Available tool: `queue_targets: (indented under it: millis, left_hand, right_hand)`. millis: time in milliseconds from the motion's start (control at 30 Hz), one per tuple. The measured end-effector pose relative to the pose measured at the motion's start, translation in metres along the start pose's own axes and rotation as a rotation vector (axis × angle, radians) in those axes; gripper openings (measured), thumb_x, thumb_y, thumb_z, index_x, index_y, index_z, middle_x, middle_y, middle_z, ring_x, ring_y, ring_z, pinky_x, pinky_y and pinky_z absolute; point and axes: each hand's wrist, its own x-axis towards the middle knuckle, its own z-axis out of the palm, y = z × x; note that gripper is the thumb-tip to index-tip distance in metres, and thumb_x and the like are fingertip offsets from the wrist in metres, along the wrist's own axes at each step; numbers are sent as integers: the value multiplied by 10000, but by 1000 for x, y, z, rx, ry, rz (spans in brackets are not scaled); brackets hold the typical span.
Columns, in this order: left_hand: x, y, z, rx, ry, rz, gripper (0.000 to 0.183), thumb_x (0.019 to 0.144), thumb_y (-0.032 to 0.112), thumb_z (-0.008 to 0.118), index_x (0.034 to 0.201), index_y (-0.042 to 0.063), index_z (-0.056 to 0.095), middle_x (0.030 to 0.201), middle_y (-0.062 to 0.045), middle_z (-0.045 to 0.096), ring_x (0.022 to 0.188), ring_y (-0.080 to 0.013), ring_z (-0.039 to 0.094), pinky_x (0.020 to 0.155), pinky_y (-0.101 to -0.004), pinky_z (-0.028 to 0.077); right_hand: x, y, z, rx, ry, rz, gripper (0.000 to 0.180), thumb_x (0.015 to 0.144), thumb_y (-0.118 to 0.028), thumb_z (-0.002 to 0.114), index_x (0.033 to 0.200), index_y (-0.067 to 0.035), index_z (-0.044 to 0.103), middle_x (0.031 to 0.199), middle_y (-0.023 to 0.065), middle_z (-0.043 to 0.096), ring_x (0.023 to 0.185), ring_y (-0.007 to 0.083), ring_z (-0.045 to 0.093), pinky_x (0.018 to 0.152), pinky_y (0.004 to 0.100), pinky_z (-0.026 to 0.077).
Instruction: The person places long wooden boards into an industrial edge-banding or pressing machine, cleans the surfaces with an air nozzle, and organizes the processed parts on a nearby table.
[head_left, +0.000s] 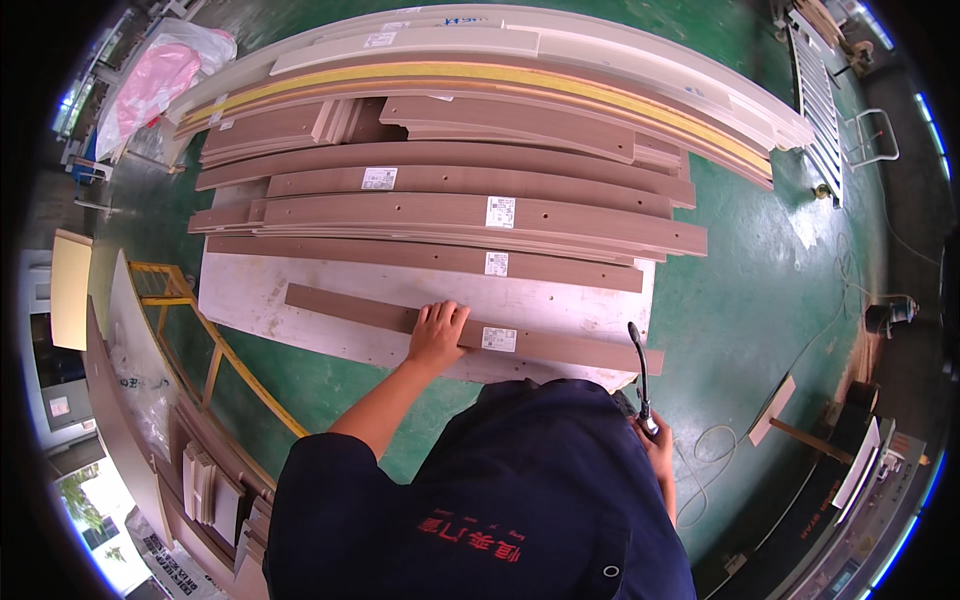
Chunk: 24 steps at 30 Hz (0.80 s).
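My left hand (439, 328) is laid across a narrow brown wood-grain strip (577, 349), its fingers curled over the far edge. The strip bears a white printed label (498, 339) and lies at a slight slant on a pale worktop (247, 292), its right end past the worktop's edge. Low at my right side, my right hand (656, 442) grips what looks like an air blow gun (643, 375) with a bent black nozzle pointing up and away. Part of this hand is hidden behind my dark shirt. A second labelled brown strip (360, 249) lies just beyond.
More drilled brown boards (457, 214) are stacked farther back, before long pale panels (450, 41). A yellow metal frame (247, 375) stands at the left beside leaning panels (127, 420). A thin hose (705, 487) loops over the green floor at right, near a dark machine (802, 495).
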Motion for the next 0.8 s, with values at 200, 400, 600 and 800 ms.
queue_targets:
  millis: [200, 400, 600, 800]
  left_hand:
    - [16, 3, -33, -150, 26, -1, 687, 640, 469, 815, 1148, 111, 523, 1088, -83, 491, 1032, -299, 467, 916, -438, 356]
    - [95, -12, -107, -159, 548, 13, 560, 740, 314, 778, 1177, 74, 525, 1098, -117, 524, 1015, -330, 495, 891, -449, 398]
    - [138, -47, -127, -97, 185, 79, 563, 734, 313, 781, 1179, 53, 554, 1135, -100, 538, 1105, -300, 503, 960, -427, 406]
    - [116, -38, -121, -74, 227, 107, 537, 741, 348, 764, 1148, 59, 564, 1121, -90, 525, 1081, -298, 488, 958, -419, 401]
  right_hand:
    - [3, 0, -4, -78, -18, 7, 256, 866, -176, 733, 900, 33, 590, 766, -12, 586, 709, 48, 487, 605, 227, 424]
    - [6, 2, -3, -98, 11, 30, 249, 870, -174, 728, 871, 22, 575, 733, -23, 567, 679, 47, 466, 572, 231, 405]
    - [8, 0, -3, -60, -53, -36, 202, 875, -155, 714, 860, -2, 583, 735, -25, 568, 688, 44, 477, 584, 227, 405]
    - [3, 6, -2, -68, 63, -45, 174, 884, -138, 697, 838, -18, 580, 713, -37, 549, 671, 36, 466, 583, 221, 394]
